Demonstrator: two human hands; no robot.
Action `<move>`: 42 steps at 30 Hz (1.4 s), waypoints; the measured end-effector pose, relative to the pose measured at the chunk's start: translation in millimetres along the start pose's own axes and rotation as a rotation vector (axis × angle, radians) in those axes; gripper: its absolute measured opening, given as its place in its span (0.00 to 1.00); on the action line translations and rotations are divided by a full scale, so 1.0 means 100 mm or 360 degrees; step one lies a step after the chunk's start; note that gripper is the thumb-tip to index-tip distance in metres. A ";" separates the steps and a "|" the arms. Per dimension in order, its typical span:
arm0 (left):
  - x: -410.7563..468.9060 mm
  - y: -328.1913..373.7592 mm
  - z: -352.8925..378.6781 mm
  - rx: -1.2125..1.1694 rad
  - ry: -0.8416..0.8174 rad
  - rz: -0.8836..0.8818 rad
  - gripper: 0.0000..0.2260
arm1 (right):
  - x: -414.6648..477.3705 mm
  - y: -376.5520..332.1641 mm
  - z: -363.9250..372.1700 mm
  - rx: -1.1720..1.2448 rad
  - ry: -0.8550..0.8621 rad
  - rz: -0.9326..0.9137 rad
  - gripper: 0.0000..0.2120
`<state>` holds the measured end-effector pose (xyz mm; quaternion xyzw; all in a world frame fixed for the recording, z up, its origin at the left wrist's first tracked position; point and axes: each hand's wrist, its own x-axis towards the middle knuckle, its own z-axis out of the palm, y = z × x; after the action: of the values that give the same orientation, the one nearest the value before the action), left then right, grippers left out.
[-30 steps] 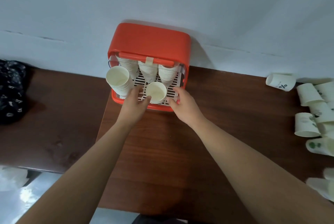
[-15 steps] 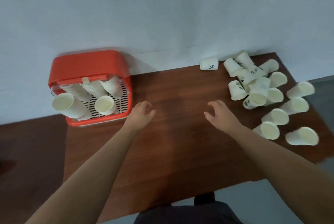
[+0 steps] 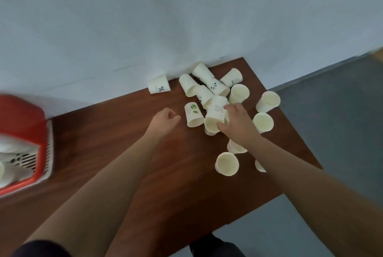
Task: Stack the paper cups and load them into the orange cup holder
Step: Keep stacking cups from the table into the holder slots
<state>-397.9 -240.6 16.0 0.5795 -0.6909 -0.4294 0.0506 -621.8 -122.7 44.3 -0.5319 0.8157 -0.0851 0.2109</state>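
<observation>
Right hand (image 3: 238, 124) has its grip wrapped round one paper cup (image 3: 215, 114) in the loose pile (image 3: 217, 99) near the bench's far right corner; left hand (image 3: 164, 120) is loosely curled, empty. I'd lift straight up, then nest it into a neighbour. Orange cup holder (image 3: 22, 132) sits at the left edge. Dark wood bench (image 3: 124, 142), plain pale wall (image 3: 145, 18), grey floor (image 3: 331, 132).

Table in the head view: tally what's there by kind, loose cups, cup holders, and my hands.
Loose paper cups: about 13; one is in the right hand, some are partly hidden by that arm
Orange cup holder: 1, its cups too blurred to count
Hands: 2, left hand and right hand
Total: about 16
</observation>
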 end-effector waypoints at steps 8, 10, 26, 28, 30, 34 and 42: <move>0.74 0.27 0.66 -0.0101 -0.0007 -0.0424 0.24 | 0.76 0.35 0.01 -0.0495 -0.0074 -0.0701 0.37; 0.82 0.30 0.78 -0.0133 -0.0031 -0.0502 0.29 | 0.85 0.41 -0.03 -0.0668 -0.0127 -0.0865 0.37; 0.57 -0.10 0.66 -0.0724 0.0099 -0.0740 0.26 | 1.05 0.40 0.13 -0.0924 -0.0077 -0.1169 0.21; 0.45 -0.18 0.59 -0.0770 0.0106 -0.0780 0.25 | 0.99 0.37 0.11 -0.0857 -0.0216 -0.1093 0.21; 0.34 -0.24 0.53 -0.0781 0.0103 -0.0791 0.26 | 0.93 0.33 0.12 -0.0777 -0.0337 -0.0981 0.24; 0.15 -0.36 0.45 -0.0797 0.0131 -0.0763 0.24 | 0.81 0.15 0.25 -0.0562 -0.0442 -0.0824 0.32; -0.15 -0.73 0.43 -0.0860 0.0275 -0.0792 0.24 | 0.54 -0.23 0.75 -0.0658 -0.0497 -0.1067 0.36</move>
<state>-362.1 -201.9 -51.5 0.7294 -0.3839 -0.5449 0.1540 -588.5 -175.2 -28.4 -0.8053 0.5557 0.0980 0.1816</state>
